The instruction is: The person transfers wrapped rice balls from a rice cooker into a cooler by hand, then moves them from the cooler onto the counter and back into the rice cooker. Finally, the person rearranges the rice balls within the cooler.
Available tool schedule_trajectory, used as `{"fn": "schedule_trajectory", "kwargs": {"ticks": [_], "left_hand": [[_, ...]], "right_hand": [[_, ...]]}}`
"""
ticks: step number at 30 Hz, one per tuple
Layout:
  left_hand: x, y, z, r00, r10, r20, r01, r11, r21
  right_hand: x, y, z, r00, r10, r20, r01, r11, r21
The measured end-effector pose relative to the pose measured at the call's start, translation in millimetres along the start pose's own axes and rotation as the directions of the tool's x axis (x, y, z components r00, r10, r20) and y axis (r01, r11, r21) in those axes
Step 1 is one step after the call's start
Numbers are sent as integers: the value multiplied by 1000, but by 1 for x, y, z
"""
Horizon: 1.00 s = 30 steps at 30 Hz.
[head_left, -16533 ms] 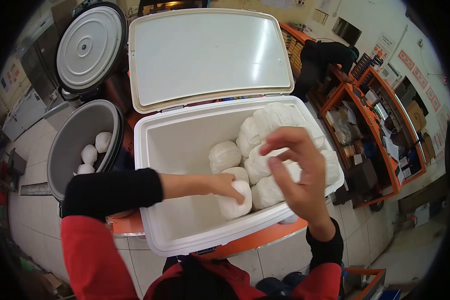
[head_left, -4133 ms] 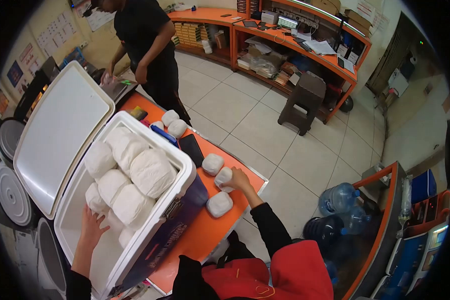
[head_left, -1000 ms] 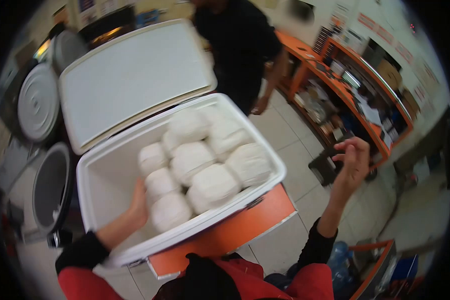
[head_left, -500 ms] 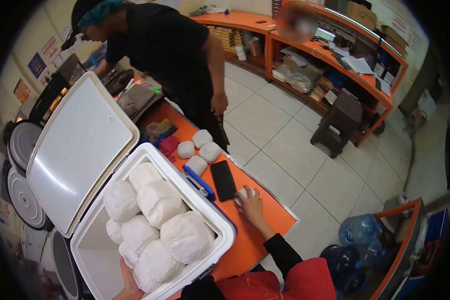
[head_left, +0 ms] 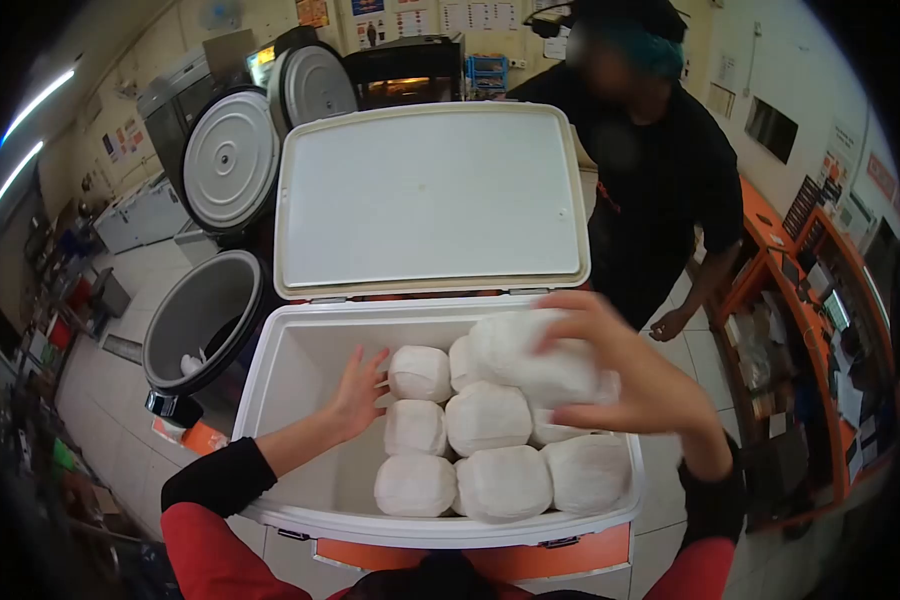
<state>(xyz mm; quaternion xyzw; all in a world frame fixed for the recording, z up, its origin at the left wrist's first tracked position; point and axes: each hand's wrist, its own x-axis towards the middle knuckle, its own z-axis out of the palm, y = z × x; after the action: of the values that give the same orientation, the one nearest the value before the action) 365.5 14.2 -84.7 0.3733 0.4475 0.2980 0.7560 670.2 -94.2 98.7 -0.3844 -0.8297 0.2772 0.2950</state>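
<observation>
A large white cooler with its lid raised stands in front of me. Several rounded white wrapped bundles are stacked in its middle and right side. My right hand grips one white bundle above the back right of the stack, fingers over its top and thumb below; both are blurred by motion. My left hand is inside the cooler at the left of the stack. Its fingers are spread and it holds nothing, close beside the leftmost bundles.
A person in black stands behind the cooler to the right. To the left are a large open grey bin and round grey lids. An orange counter shows under the cooler's front edge, and orange shelving stands at right.
My view has swung left to face the cooler. My right hand has left the small white item by the phone and now holds a bundle over the cooler. My left hand's fingers are spread beside the stack.
</observation>
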Motion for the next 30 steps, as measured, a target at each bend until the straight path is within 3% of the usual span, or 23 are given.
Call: {"fn": "schedule_trajectory", "kwargs": {"ticks": [1, 5, 8, 9, 12, 14, 17, 20, 23, 24, 25, 26, 27, 28, 29, 30], "left_hand": [[-3, 3, 4, 1000, -19, -2, 19, 1000, -14], [-5, 9, -4, 989, 18, 149, -10, 998, -57], [-13, 12, 9, 996, 53, 74, -51, 998, -32], [-14, 12, 15, 997, 69, 45, -71, 996, 52], [-8, 1, 23, 987, 159, -18, -148, 953, 265], [11, -16, 16, 962, 271, -8, -250, 898, 361], [12, -19, 20, 963, 261, -70, -219, 906, 362], [23, -31, 16, 931, 354, -92, -284, 858, 428], [16, -27, 23, 977, 208, -47, -191, 953, 235], [14, -23, 25, 987, 161, -4, -157, 969, 191], [12, -20, 24, 989, 141, 40, -146, 972, 185], [9, -18, 26, 990, 122, 76, -133, 975, 178], [5, -15, 32, 991, 123, 61, -133, 970, 203], [1, -14, 39, 991, 130, 37, -135, 965, 225], [1, -13, 44, 991, 130, 26, -132, 968, 212], [0, -12, 47, 991, 134, 8, -133, 972, 196]], "right_hand": [[32, 11, 20, 978, -201, 45, 205, 975, -86], [121, 31, 100, 916, 7, 400, 125, 945, -302], [143, 61, 127, 869, 109, 483, 128, 893, -431], [148, 63, 128, 859, 122, 497, 140, 878, -457], [149, 78, 108, 799, 104, 592, 91, 953, -289], [133, 57, 72, 849, 140, 509, 35, 947, -319], [94, 39, 10, 938, 115, 327, -9, 951, -309], [38, 57, -39, 971, 236, 26, -225, 948, -225], [-35, 115, -63, 874, 359, -328, -366, 930, 41], [-61, 141, -63, 776, 461, -431, -483, 873, 64], [-93, 195, -58, 758, 414, -504, -463, 886, 32], [-125, 245, -45, 708, 441, -552, -499, 865, 50], [-149, 271, -28, 650, 518, -555, -667, 740, -90], [-170, 308, -10, 645, 614, -455, -742, 646, -179], [-180, 327, 9, 597, 746, -295, -799, 588, -129], [-187, 346, 30, 586, 756, -292, -808, 570, -149]]}}
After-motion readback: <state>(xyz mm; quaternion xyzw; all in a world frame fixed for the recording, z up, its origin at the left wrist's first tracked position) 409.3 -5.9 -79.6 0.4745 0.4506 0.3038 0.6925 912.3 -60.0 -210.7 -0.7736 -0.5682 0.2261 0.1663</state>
